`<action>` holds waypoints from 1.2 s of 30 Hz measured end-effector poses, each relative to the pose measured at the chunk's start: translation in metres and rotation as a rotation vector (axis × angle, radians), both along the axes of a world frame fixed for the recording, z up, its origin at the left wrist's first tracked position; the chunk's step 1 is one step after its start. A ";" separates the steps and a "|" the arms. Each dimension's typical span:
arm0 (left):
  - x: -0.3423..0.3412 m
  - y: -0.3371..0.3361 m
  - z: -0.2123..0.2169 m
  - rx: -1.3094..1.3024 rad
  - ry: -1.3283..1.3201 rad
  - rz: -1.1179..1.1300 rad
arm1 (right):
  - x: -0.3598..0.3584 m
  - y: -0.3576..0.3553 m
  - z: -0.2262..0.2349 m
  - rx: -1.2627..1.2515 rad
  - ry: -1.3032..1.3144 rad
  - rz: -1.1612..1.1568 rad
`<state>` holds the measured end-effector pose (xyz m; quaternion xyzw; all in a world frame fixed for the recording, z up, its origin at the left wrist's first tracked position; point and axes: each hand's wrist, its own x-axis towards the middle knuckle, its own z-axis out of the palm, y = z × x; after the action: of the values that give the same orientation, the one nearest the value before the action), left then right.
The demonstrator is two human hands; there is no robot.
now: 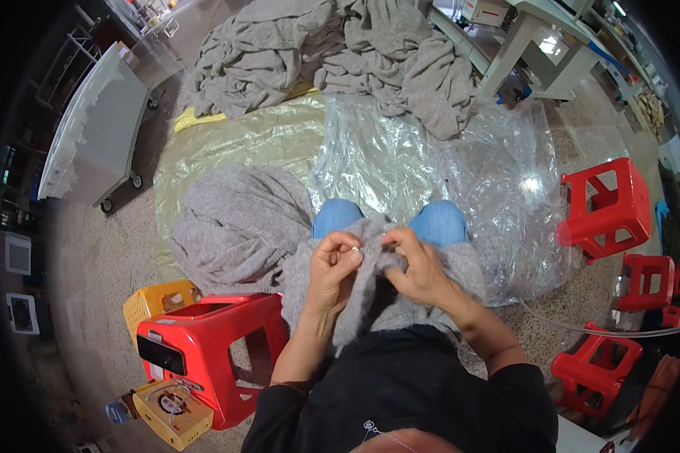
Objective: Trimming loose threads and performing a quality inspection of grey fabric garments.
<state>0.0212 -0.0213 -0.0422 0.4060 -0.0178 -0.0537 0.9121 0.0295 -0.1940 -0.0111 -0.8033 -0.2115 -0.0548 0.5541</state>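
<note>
A fuzzy grey knit piece lies over my lap, and a fold of it rises between my two hands. My left hand is closed in a pinch at the left side of this fold. A tiny pale spot shows at its fingertips, too small to name. On the other side, my right hand is closed, thumb and forefinger gripping the knit. Beside my left knee rests a large heap of the same grey knit. Blue-clad knees stick out beyond the fabric.
Clear plastic sheeting and a yellowish sheet cover the floor ahead, with more grey knits piled beyond. A red stool at my left carries a phone, next to a yellow box. Red stools stand right; a wheeled white cart, far left.
</note>
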 end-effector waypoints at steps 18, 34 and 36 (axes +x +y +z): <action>0.011 0.030 0.000 0.943 -0.176 -0.017 | 0.019 -0.237 0.248 -0.153 -0.692 -0.834; 0.031 0.023 -0.013 0.862 -0.088 -0.003 | 0.069 -0.166 0.277 -0.166 -0.545 -0.372; 0.030 0.005 0.001 0.784 -0.098 -0.117 | 0.074 -0.158 0.274 -0.162 -0.511 -0.317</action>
<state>0.0516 -0.0162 -0.0409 0.7238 -0.0624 -0.0887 0.6814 0.1037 -0.3523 0.2624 -0.8281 -0.2197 -0.3237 0.4015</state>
